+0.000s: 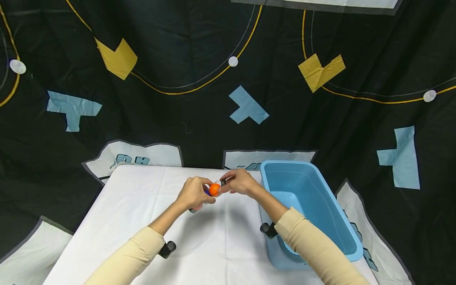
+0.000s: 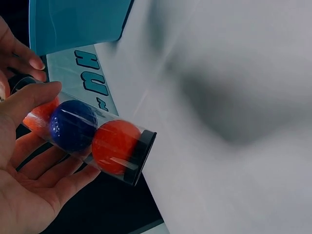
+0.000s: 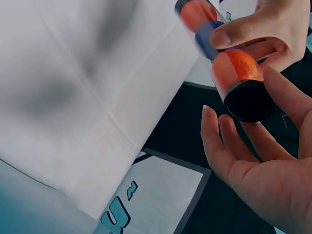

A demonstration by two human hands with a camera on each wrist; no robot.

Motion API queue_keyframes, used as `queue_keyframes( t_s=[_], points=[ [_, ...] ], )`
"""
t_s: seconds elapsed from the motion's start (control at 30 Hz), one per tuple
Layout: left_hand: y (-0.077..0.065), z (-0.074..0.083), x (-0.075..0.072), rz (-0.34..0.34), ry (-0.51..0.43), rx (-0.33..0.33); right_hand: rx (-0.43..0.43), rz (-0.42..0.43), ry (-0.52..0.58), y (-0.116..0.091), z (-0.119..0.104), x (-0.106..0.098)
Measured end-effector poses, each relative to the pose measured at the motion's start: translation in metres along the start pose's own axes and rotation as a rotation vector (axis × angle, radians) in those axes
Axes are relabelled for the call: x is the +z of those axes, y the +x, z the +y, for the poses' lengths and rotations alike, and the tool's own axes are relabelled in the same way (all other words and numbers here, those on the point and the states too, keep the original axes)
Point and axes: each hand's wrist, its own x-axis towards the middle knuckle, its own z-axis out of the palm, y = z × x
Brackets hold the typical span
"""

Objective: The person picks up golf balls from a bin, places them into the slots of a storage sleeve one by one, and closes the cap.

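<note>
My left hand (image 1: 194, 193) grips a clear plastic tube (image 2: 102, 114) round its middle, thumb on one side and fingers on the other. Inside sit an orange ball (image 2: 116, 146), a blue ball (image 2: 73, 126) and another orange ball (image 1: 215, 190) in a row. A black cap (image 2: 140, 157) closes the end nearer my left wrist. At the opposite end, my right hand (image 1: 240, 182) holds the other black cap (image 3: 249, 101) between thumb and fingers. The tube is held tilted over the white table (image 1: 142, 190).
A light blue plastic bin (image 1: 268, 245) stands at the table's right side, with my right forearm reaching across it. Behind the table hangs a black cloth (image 1: 185, 130) with blue and yellow tape pieces. White lettered sheets (image 1: 149, 154) lie along the table's far edge.
</note>
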Motion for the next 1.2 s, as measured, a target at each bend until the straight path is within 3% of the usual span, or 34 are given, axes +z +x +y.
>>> queue_keyframes(
  t_s=[0.43, 0.7, 1.03, 1.2],
  points=[
    [0.003, 0.003, 0.006, -0.005, -0.017, 0.008, 0.008, 0.024, 0.083, 0.000, 0.007, 0.003],
    [0.003, 0.003, 0.014, 0.002, -0.022, 0.001, 0.058, -0.058, 0.150, -0.001, 0.008, -0.007],
    [0.000, -0.005, 0.038, 0.027, -0.086, 0.000, 0.124, -0.021, 0.082, 0.001, 0.016, -0.001],
    [-0.002, -0.015, 0.051, 0.024, -0.073, -0.003, 0.159, -0.017, 0.058, 0.005, 0.023, 0.008]
  ],
)
